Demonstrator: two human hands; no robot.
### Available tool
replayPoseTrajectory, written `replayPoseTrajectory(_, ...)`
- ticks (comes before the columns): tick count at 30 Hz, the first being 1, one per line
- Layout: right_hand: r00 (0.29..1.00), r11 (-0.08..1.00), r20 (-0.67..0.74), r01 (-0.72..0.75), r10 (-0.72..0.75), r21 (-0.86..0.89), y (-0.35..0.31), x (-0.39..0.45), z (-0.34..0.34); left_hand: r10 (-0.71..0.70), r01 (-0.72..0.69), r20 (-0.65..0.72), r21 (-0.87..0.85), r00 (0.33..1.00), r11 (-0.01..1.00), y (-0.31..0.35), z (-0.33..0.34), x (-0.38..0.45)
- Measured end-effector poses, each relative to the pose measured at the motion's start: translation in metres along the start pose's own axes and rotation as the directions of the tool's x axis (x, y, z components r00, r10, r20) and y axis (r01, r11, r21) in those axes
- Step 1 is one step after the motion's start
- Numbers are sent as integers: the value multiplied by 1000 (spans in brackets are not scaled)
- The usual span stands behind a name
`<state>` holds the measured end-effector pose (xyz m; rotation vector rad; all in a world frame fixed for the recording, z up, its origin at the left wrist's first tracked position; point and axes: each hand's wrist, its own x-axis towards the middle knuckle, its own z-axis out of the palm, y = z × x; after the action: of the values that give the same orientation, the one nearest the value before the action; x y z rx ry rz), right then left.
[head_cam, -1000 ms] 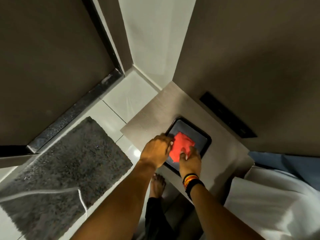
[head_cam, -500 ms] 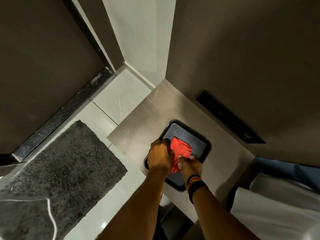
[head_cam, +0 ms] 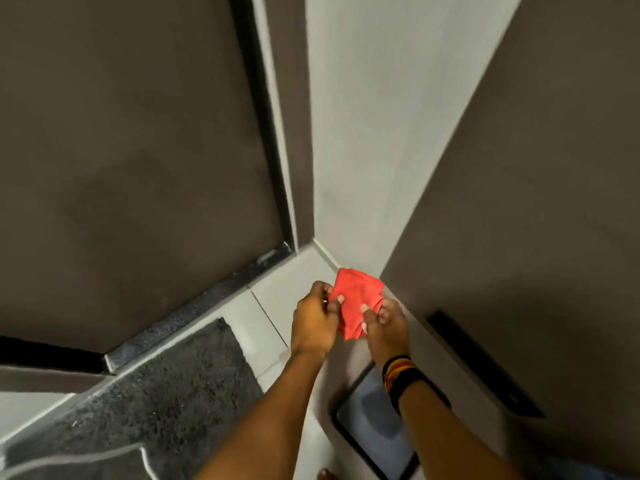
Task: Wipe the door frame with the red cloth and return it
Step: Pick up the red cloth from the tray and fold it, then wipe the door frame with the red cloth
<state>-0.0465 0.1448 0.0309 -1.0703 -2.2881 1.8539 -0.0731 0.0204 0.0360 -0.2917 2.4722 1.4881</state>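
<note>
Grey floor tiles [head_cam: 266, 299] and a dark shaggy mat [head_cam: 149, 403] fill the lower left of the frame, with a black tray [head_cam: 377, 431] on the table [head_cam: 450, 368] at lower right. Above the tray, mid-frame, the left hand [head_cam: 313, 322] and right hand [head_cam: 384, 329] each pinch an edge of the red cloth [head_cam: 356, 299], holding it up between them. It looks light, thin and limp, so bunching it into one palm should suit wiping. Beyond it, the dark door frame [head_cam: 266, 133] rises toward the upper left.
</note>
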Motion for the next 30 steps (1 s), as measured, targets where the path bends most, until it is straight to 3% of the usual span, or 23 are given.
replayPoseTrajectory(5,970,973,104,212,-220,86,-145,-59,53,196,-195,-215,27,957,980,90,-152,-9)
replayPoseTrajectory(9,908,926,204,334,-367,178,-264,-125,101,296,-290,-397,76,869,954,137,-279,-28)
replayPoseTrajectory(14,740,822,358,505,-570,265,-384,-230,175,366,-350,-615,153,698,924,181,-442,-83)
replayPoseTrajectory(18,572,714,433,610,-697,344,-458,-341,229,393,-373,-767,216,507,902,195,-561,-148)
replayPoseTrajectory(23,399,581,438,673,-806,458,-520,-456,283,391,-356,-867,276,308,893,199,-679,-215)
replayPoseTrajectory(26,326,519,435,718,-839,463,-543,-521,316,405,-336,-898,333,171,881,190,-742,-249)
replayPoseTrajectory(30,278,473,424,741,-862,477,-565,-584,362,401,-248,-911,369,94,896,172,-808,-275)
